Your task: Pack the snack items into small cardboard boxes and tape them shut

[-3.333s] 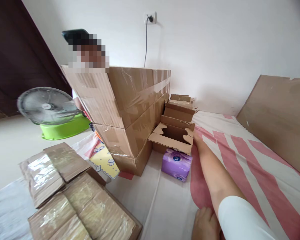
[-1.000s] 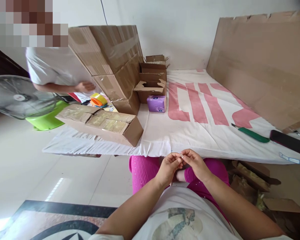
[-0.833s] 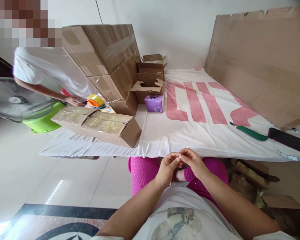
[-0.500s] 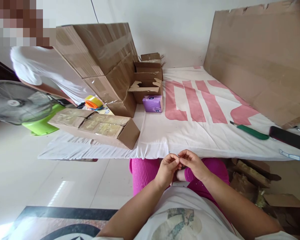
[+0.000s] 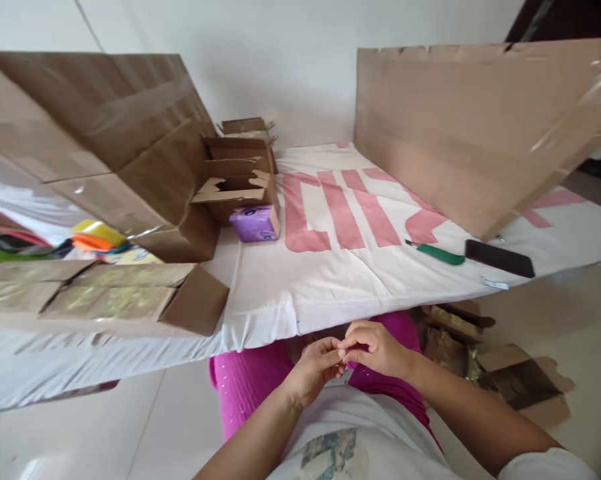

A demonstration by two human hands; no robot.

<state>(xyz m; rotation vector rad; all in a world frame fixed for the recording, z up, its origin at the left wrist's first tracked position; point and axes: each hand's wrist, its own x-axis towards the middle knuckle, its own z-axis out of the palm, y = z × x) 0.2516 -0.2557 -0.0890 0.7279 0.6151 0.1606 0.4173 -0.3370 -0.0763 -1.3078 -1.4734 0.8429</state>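
Above my lap, just off the front edge of the cloth-covered table, my two hands meet at the fingertips. Thumb and fingers of my left hand are pinched together. My right hand pinches right against it. Whatever lies between the fingertips, if anything, is too small to make out. On the table to the right are a green-handled knife, a dark flat case or phone and a small clear-and-blue item. A purple tissue pack stands farther back.
Large taped cartons stand at left, with a long low box before them. Small open boxes sit behind the tissue pack. A big cardboard panel stands at the right. Opened cartons lie on the floor.
My view has swung to the right, so the table things appear farther left. Both hands stay pinched together over my lap. The fan and the other person's upper body have left the view.
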